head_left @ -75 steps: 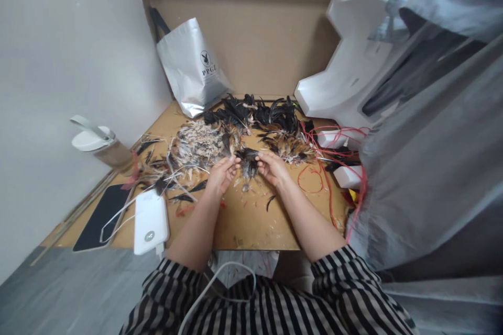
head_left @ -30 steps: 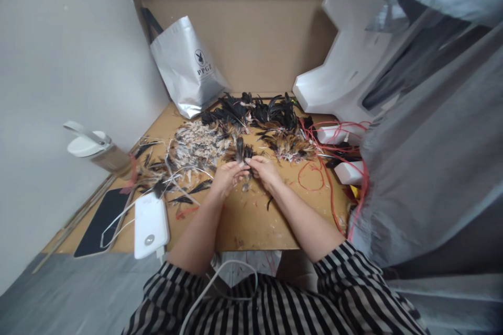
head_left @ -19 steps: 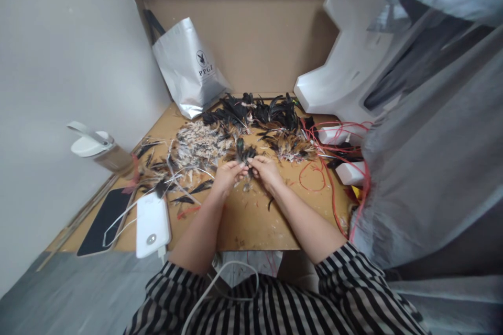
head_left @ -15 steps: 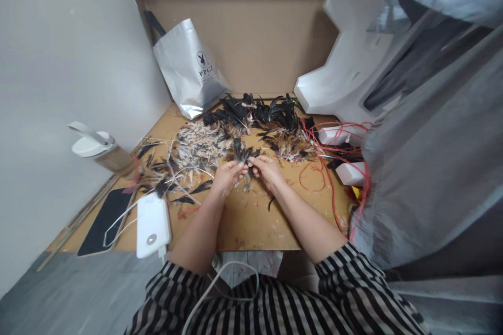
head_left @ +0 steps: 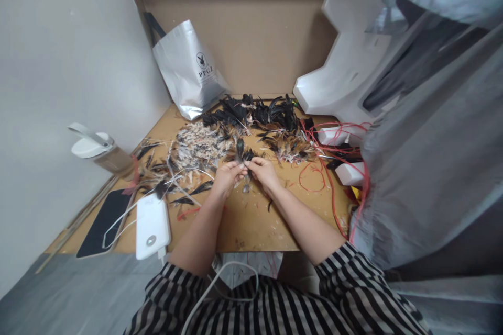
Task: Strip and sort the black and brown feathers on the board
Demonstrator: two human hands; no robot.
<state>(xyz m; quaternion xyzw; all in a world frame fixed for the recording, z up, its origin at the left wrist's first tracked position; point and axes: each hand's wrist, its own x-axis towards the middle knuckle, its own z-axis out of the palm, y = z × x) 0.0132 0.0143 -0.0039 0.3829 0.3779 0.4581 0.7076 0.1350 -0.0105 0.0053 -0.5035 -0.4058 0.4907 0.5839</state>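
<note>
Inside table edge [head_left: 257, 249], feathers [head_left: 240, 149] in hands [head_left: 227, 178].

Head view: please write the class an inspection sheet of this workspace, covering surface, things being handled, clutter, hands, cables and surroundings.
Surface: brown table, specked with small scraps.
Things handled: dark feather bunch, pinched between both hands; pale feathers, black feathers and brown feathers lie beyond.
Clutter: dark flat slab, white power bank, lidded cup.
Hands: left hand and right hand bare, fingertips close together on the bunch.
Cables: white cable plugged into the power bank; red strands tangled at right, string or wire unclear.
Surroundings: brown board behind, silver bag at left, grey cloth at right.
</note>
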